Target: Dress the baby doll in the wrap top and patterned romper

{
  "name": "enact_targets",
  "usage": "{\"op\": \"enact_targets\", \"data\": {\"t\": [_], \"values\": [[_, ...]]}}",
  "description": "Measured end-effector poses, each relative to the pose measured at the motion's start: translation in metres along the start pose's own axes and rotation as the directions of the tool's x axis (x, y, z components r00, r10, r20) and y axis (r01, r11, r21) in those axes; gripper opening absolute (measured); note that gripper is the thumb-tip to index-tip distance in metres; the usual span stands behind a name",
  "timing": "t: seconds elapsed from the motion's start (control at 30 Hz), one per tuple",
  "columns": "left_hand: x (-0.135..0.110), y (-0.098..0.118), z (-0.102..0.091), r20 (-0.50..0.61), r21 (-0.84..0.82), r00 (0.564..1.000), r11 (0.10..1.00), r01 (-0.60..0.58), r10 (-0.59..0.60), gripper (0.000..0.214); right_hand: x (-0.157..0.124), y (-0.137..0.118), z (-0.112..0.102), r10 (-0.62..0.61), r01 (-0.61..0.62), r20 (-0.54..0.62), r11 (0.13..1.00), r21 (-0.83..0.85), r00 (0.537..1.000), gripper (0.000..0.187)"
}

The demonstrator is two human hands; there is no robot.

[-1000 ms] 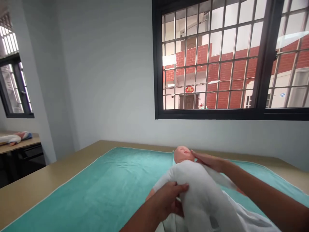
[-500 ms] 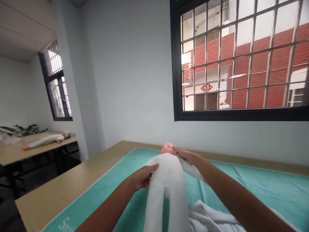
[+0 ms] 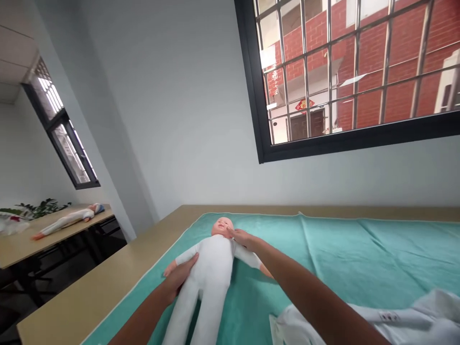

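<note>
A baby doll (image 3: 214, 261) in white clothing lies on its back on a green towel (image 3: 276, 254), its head toward the wall and its arms spread. My left hand (image 3: 181, 275) grips the side of its trunk, thumb on top and the other fingers mostly hidden beneath. My right hand (image 3: 242, 237) is at the doll's neck and cheek, fingertips closed against it; what lies under them is hidden. White cloth or clothing (image 3: 305, 323) with small dark marks lies crumpled on the towel, partly behind my right forearm.
The wooden table (image 3: 143, 249) has its left edge beside the towel and its back edge at the wall. A barred window (image 3: 341, 72) is above. Another table (image 3: 14, 244) on the left carries a second doll (image 3: 72, 218), with a plant (image 3: 45, 207) behind.
The doll has moved left and come down flat on the towel, face up and farther from me. Both hands have gone left with it, keeping their hold. The view has tilted.
</note>
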State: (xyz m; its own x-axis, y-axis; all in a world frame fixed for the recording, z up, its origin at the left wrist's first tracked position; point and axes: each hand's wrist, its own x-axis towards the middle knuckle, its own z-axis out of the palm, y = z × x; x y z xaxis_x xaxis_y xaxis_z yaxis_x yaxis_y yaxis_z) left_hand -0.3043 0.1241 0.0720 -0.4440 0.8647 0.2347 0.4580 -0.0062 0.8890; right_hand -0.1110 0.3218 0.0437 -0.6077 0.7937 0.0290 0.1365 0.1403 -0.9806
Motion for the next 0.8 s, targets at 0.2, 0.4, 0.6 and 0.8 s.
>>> {"op": "enact_targets", "data": {"t": [0.2, 0.4, 0.6, 0.8], "values": [[-0.049, 0.028, 0.017, -0.053, 0.368, 0.983, 0.918, -0.146, 0.177, 0.034, -0.145, 0.015, -0.089, -0.020, -0.022, -0.169, 0.971, -0.238, 0.985, 0.049], [-0.152, 0.070, 0.104, 0.451, 0.141, 0.883, 0.967, -0.210, 0.126, 0.031, -0.348, 0.054, -0.207, -0.175, -0.301, -0.556, 0.690, -0.658, 0.813, 0.032], [-0.143, 0.084, 0.209, 0.467, 0.492, 0.881, 0.804, -0.335, 0.082, 0.039, -0.422, 0.102, -0.239, -0.301, -0.675, -0.764, 0.357, -0.646, 0.571, 0.040], [-0.117, 0.089, 0.251, 0.397, 0.574, 0.917, 0.787, -0.228, -0.024, 0.016, -0.423, 0.101, -0.245, -0.310, -0.632, -0.712, 0.328, -0.702, 0.630, 0.021]]}}
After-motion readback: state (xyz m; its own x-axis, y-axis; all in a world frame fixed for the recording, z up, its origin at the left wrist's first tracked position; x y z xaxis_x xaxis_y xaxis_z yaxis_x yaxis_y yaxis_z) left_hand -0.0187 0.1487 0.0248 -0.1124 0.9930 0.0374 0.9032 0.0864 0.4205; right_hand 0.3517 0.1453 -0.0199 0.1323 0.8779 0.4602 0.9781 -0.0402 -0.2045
